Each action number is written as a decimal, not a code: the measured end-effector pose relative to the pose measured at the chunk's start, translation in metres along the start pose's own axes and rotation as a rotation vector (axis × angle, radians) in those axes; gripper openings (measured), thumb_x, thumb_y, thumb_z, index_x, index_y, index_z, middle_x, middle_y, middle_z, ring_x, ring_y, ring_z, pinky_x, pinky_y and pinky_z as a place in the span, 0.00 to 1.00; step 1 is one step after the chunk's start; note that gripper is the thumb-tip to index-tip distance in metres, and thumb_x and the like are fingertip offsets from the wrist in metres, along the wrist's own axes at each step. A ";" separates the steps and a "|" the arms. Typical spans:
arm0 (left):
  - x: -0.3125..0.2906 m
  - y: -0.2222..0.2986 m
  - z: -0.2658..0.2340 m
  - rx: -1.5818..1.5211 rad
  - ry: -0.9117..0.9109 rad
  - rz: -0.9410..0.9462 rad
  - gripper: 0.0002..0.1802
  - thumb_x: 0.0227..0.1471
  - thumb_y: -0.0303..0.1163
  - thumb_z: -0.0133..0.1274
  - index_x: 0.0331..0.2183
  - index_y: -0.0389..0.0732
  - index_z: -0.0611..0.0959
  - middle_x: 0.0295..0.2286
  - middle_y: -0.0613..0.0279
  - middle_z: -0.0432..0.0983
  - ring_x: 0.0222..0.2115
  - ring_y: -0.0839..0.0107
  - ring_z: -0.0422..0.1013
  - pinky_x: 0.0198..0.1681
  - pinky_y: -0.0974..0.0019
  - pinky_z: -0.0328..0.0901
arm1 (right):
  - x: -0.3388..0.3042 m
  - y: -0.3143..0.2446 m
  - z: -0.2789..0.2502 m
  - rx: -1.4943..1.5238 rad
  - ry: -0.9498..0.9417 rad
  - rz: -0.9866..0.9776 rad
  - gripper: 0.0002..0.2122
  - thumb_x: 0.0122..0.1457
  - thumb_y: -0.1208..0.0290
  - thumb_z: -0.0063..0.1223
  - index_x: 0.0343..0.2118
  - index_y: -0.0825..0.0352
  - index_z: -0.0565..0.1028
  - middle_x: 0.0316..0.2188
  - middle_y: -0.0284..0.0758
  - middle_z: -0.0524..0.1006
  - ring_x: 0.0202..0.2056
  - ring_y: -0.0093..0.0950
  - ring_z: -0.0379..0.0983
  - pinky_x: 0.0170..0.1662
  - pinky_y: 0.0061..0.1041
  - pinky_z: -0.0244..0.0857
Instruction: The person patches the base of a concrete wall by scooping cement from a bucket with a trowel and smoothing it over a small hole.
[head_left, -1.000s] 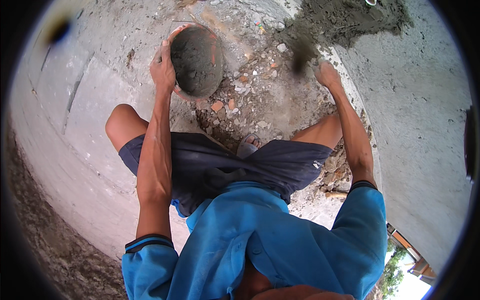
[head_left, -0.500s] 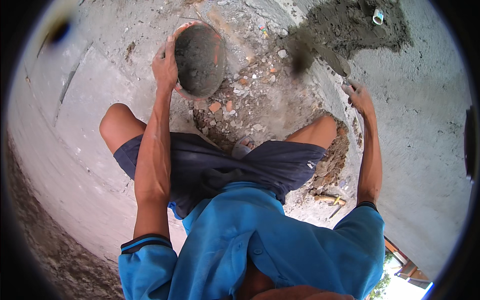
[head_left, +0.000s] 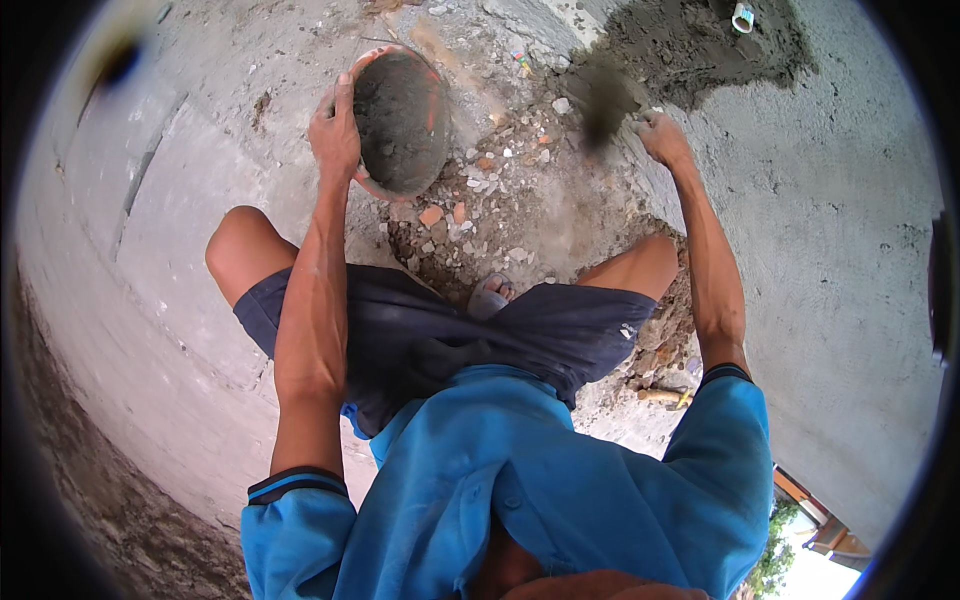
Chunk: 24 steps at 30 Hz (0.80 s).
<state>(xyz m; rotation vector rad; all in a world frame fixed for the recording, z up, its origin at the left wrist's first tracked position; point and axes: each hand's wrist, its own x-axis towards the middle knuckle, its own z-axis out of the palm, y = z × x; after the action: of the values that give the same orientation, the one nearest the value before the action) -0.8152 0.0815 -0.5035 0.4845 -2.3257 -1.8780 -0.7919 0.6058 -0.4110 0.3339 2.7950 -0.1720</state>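
Note:
My left hand [head_left: 335, 130] is closed on the rim of an orange bucket [head_left: 436, 115], which tilts toward me with grey wet mortar [head_left: 390, 120] inside. Off to the right, my right hand [head_left: 662, 138] grips a trowel [head_left: 628, 97] by its handle. The blade, coated in mortar, lies near the lower left edge of a dark wet mortar patch [head_left: 710, 55] on the wall. A dark blurred spot in the picture hides part of the blade. A short white pipe end [head_left: 742, 18] sticks out of the patch.
Broken brick and stone rubble [head_left: 480, 185] covers the ground between my knees. The grey wall [head_left: 820, 250] rises along my right side. A wooden-handled tool [head_left: 660, 396] lies by my right thigh. Concrete slab [head_left: 180, 240] stretches to the left.
My right hand has moved left with the trowel, away from the wall's middle toward the bucket side. My left hand stays on the bucket rim.

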 end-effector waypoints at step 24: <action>0.000 -0.003 0.001 -0.054 -0.032 -0.008 0.44 0.62 0.67 0.49 0.55 0.33 0.83 0.47 0.44 0.82 0.51 0.59 0.75 0.58 0.60 0.64 | -0.035 -0.057 -0.020 -0.263 0.084 -0.042 0.17 0.68 0.57 0.49 0.41 0.70 0.77 0.42 0.57 0.81 0.44 0.59 0.78 0.48 0.55 0.72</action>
<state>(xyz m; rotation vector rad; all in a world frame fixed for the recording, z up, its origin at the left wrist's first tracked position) -0.8147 0.0817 -0.5067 0.4621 -2.2887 -1.9613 -0.7794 0.5465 -0.3766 0.2224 2.8624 0.2031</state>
